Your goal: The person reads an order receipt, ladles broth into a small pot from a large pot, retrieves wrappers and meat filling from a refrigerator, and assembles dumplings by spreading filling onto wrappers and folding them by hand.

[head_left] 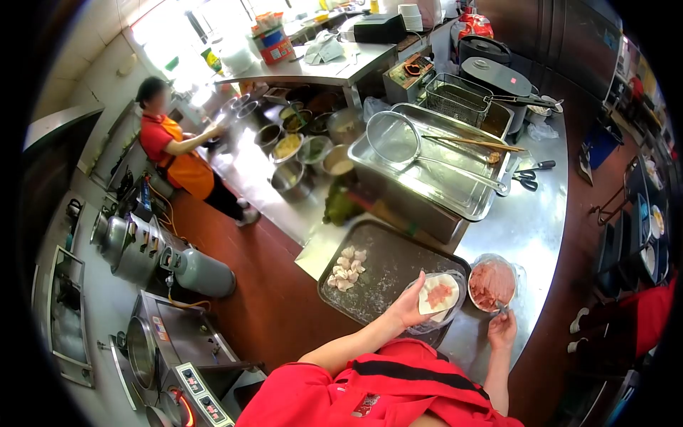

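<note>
My left hand (408,309) is closed round a pale dough wrapper (427,304) with a smear of pink minced meat (441,294) on it. Clear plastic, with what looks like more wrappers, lies under and beside that hand. At the bowl (475,304) of minced meat (493,283), the fingers of my right hand (502,330) pinch a small utensil (501,307); its working end is hard to make out. Several folded dumplings (346,269) sit in a group at the left of the dark floured tray (384,285).
Beyond the tray stands a large metal fryer pan (441,167) with a strainer (393,137) and chopsticks (469,142) across it. Scissors (526,180) lie right of it. Pots of ingredients (288,147) line the counter near a co-worker (174,146). A gas cylinder (206,272) stands left.
</note>
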A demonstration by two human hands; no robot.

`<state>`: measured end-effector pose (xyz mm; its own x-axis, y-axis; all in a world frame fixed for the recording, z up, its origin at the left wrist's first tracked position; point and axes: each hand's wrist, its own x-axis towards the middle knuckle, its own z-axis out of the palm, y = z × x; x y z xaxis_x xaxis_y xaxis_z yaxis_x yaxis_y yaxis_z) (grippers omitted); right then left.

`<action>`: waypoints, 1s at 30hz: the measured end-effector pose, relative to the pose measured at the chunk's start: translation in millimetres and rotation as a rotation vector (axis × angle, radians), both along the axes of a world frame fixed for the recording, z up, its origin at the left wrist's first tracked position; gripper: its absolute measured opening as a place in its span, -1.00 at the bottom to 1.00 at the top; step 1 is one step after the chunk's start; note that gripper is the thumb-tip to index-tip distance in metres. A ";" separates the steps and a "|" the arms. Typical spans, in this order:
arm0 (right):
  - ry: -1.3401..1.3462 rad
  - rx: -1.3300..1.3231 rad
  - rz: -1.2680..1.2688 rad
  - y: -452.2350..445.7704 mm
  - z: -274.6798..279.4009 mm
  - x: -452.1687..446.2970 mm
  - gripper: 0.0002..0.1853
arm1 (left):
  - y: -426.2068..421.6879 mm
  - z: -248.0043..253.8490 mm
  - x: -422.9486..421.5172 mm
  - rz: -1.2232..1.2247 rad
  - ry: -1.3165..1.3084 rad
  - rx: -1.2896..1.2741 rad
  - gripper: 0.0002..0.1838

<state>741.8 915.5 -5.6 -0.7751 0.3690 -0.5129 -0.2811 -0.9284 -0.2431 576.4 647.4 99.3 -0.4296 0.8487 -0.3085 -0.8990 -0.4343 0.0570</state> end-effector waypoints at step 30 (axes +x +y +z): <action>-0.496 1.539 0.265 -24.9 141.6 -36.3 -0.91 | 100.2 -56.2 20.9 -0.227 -0.003 -0.149 -0.42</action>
